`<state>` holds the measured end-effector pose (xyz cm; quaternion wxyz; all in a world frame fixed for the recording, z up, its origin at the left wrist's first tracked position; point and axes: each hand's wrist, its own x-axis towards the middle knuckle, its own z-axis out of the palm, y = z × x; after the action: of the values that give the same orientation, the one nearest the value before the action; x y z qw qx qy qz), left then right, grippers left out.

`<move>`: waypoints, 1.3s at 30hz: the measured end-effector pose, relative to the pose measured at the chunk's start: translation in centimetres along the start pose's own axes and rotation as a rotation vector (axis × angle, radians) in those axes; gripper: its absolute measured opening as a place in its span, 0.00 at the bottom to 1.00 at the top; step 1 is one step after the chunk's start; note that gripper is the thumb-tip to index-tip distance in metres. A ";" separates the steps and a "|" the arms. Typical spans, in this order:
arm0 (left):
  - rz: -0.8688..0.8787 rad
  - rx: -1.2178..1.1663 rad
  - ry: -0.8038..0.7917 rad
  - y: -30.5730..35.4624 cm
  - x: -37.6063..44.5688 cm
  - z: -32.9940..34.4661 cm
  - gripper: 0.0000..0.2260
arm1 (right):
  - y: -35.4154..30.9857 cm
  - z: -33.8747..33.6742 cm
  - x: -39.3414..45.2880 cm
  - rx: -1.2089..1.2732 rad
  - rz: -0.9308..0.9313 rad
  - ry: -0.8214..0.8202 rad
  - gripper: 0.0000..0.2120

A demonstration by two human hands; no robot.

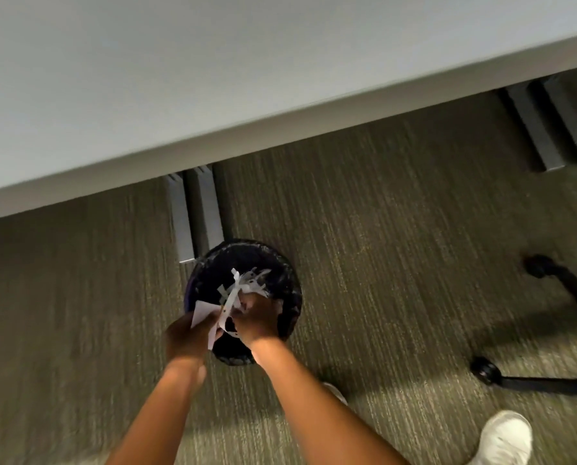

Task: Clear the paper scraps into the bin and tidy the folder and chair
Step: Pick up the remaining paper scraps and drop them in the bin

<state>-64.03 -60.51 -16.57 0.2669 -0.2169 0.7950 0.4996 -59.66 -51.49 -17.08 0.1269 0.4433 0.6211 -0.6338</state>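
A round black bin [213,266] with a dark liner stands on the carpet just in front of the desk's edge. Both my hands hover over its mouth. My left hand [186,335] grips a white sheet and some strips at the bin's near-left rim. My right hand [258,318] is closed around a bunch of white paper scraps [247,283] that stick up and fan out above the opening. The chair shows only as two black caster legs [569,286] at the right. No folder is in view.
The pale grey desk top [213,78] fills the upper half, with grey metal legs [196,213] right behind the bin and another pair [545,122] at the far right. My white shoe [505,437] stands on the striped carpet at the lower right.
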 end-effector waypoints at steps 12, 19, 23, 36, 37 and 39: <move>-0.072 -0.139 -0.241 0.5 0.3 1.5 0.07 | 2.4 -2.3 1.2 0.175 0.106 0.079 0.15; -0.067 -0.093 -0.266 0.6 -2.3 5.2 0.15 | 3.9 -7.3 0.8 0.313 0.114 0.188 0.11; -0.090 -0.049 -0.295 1.1 -4.4 8.5 0.16 | 4.7 -10.9 0.7 0.409 0.106 0.229 0.03; -0.021 0.057 -0.567 0.9 -21.7 26.1 0.06 | 11.8 -31.9 -8.4 0.884 0.044 0.460 0.11; -0.024 0.077 -0.589 0.5 -23.3 27.7 0.07 | 12.7 -33.9 -9.4 0.896 0.034 0.490 0.12; -0.010 0.122 -0.648 -0.4 -26.5 30.5 0.07 | 14.8 -37.9 -11.2 0.920 0.022 0.558 0.13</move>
<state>-37.26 -30.89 -10.79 0.5209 -0.0340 0.6961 0.4929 -27.39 -24.70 -12.74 -0.2436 0.6113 0.2848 -0.6971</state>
